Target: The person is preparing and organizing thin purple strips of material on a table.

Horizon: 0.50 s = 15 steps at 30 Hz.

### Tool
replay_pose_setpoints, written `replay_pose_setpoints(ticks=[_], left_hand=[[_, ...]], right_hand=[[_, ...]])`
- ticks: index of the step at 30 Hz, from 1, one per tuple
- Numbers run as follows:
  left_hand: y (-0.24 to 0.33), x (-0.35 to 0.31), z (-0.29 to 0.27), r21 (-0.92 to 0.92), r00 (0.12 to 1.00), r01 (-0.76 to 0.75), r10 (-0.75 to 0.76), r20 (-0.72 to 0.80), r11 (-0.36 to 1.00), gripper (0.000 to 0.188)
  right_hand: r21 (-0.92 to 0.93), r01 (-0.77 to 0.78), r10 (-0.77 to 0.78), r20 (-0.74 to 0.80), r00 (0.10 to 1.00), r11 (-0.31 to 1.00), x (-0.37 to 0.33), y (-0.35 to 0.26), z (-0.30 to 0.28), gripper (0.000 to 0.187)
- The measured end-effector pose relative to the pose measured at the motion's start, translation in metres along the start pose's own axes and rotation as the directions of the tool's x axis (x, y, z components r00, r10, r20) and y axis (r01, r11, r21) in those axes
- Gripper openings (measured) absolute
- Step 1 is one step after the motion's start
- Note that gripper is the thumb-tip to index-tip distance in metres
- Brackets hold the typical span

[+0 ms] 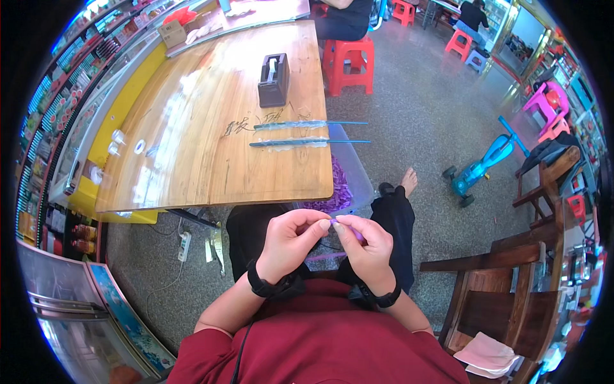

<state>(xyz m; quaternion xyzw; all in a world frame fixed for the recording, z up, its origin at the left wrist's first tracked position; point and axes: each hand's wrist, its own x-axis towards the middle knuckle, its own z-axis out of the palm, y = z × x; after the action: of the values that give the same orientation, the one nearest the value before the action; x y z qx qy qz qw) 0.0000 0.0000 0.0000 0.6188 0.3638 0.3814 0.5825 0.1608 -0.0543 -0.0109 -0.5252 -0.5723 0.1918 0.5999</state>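
Note:
My left hand and my right hand meet in front of my lap, just off the table's near right corner. Fingertips of both are pinched together on a small purple piece, perhaps a folded strip; the fingers cover most of it. Below the table's right edge stands a translucent plastic bin holding many similar purple pieces. Two thin blue rods lie across the wooden table's right edge, stuck down with clear tape. Farther back sits a black tape dispenser.
A red stool with a seated person is beyond the table. To the right are a blue scooter and a wooden chair. A white power strip with its cord lies on the floor at left, near stocked shelves.

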Motion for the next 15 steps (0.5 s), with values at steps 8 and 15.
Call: replay_pose_setpoints(ticks=[8,15], left_hand=[[0.012,0.000,-0.003,0.248,0.995,-0.101,0.103,0.006,0.964,0.011],[0.017,0.000,-0.003,0.277,0.993,-0.119,0.115,0.028,0.954,0.010]], right_hand=[[0.002,0.040,-0.040,0.015,0.999,0.999,0.002,-0.003,-0.002,0.011],[0.013,0.101,-0.102,0.084,0.991,0.995,0.006,-0.003,-0.005,0.009]])
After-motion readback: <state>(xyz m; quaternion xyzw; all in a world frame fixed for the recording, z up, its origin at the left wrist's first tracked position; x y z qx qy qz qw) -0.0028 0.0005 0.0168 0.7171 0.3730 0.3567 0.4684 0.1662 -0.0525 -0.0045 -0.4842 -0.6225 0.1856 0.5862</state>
